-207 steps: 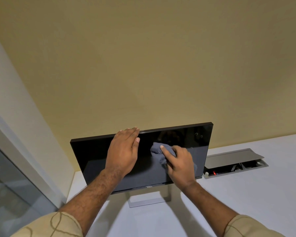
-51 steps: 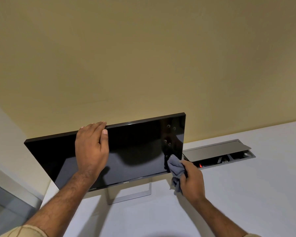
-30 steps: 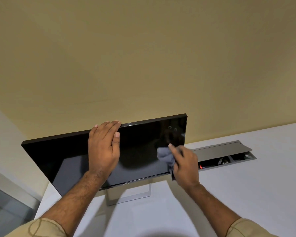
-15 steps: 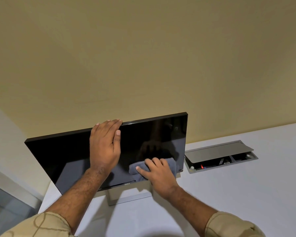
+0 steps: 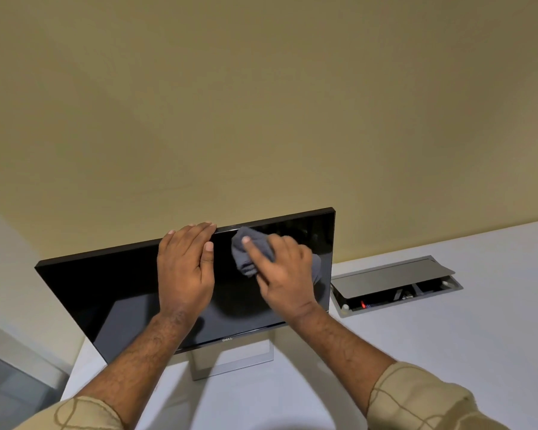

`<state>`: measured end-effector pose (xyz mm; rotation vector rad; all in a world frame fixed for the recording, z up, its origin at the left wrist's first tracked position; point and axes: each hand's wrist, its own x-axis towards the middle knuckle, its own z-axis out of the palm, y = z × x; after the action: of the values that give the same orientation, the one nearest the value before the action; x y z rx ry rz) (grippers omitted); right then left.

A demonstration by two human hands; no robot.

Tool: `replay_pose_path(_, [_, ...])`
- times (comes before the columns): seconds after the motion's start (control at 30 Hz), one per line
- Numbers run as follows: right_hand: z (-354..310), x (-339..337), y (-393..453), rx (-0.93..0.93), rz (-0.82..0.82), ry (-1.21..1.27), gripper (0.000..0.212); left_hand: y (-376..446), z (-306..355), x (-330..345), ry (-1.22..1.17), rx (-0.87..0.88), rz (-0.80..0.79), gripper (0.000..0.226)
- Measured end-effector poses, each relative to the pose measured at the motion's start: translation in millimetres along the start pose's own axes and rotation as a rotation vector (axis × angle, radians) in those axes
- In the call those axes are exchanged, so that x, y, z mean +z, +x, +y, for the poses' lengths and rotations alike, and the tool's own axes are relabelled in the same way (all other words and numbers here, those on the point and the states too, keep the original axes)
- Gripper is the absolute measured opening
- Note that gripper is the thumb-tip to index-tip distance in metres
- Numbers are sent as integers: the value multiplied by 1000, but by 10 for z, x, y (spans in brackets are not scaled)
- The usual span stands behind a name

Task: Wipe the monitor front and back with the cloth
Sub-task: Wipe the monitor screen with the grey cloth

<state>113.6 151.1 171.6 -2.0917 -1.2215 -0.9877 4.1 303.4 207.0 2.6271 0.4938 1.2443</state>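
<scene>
**deskguy:** ok so what've you got going on, starting from the left?

**wipewatch:** Far left there's a glass panel (image 5: pixel 10 395) down by the desk's left edge, then the black monitor (image 5: pixel 112 293) itself. It's sitting on its silver stand (image 5: pixel 233 363) near the back left corner of the white desk (image 5: pixel 448 352), screen dark and glossy, leaning back a bit toward the tan wall (image 5: pixel 261 103).

**deskguy:** and your hands?

**wipewatch:** Your left hand (image 5: pixel 185 271) is laid flat on the screen, palm down, fingertips hooked just over the top edge, thumb alongside. Nothing in it, it's just pressed against the panel. Your right hand (image 5: pixel 284 274) is just beside it, to the right, fingers curled around a bunched grey cloth (image 5: pixel 246 252) and pushing it onto the upper part of the screen, right under the top bezel. One finger lies out across the cloth. Some of the cloth also pokes out past the hand on the right side.

**deskguy:** anything further right?

**wipewatch:** Yep, a cable box (image 5: pixel 395 287) sunk into the desk near the back edge, just right of the monitor's lower right corner. Its grey lid is propped partway open and you can see a small red light inside.
</scene>
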Motion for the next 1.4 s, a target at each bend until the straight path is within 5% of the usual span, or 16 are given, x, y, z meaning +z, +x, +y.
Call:
replay_pose_path(0.17, [255,4,-64,-2,-31,-110,79,4,-8,-1,2,-3,-7,39])
replay_pose_path(0.37, [730,-239,-119,524,145,-6,75,12,20,9,-13,-12,2,38])
replay_pose_path(0.47, [668,-172,-135,644,211,65,76,3,17,6,-15,-19,8,38])
replay_pose_path(0.73, [448,115,-708,179,-215,-53,75,-4,18,15,-13,-15,9,38])
replay_pose_path(0.87, [656,183,-1281,-8,-442,-76,92,-10,6,20,-9,-8,21,38])
replay_pose_path(0.93, [809,168,-1356,-14,-431,-25,82,-19,9,14,-8,-7,23,38])
replay_pose_path(1.03, [967,82,-1191,222,-265,166,44,-36,13,3,-6,3,29,37])
replay_pose_path(1.2, [767,71,-1053,469,-79,236,33,-52,21,14,-6,-4,39,37])
replay_pose_path(1.27, [637,174,-1123,393,-149,210,32,-56,28,19,0,1,38,37])
replay_pose_path(1.4, [551,426,-1423,169,-582,79,47,-62,21,21,7,15,46,37])
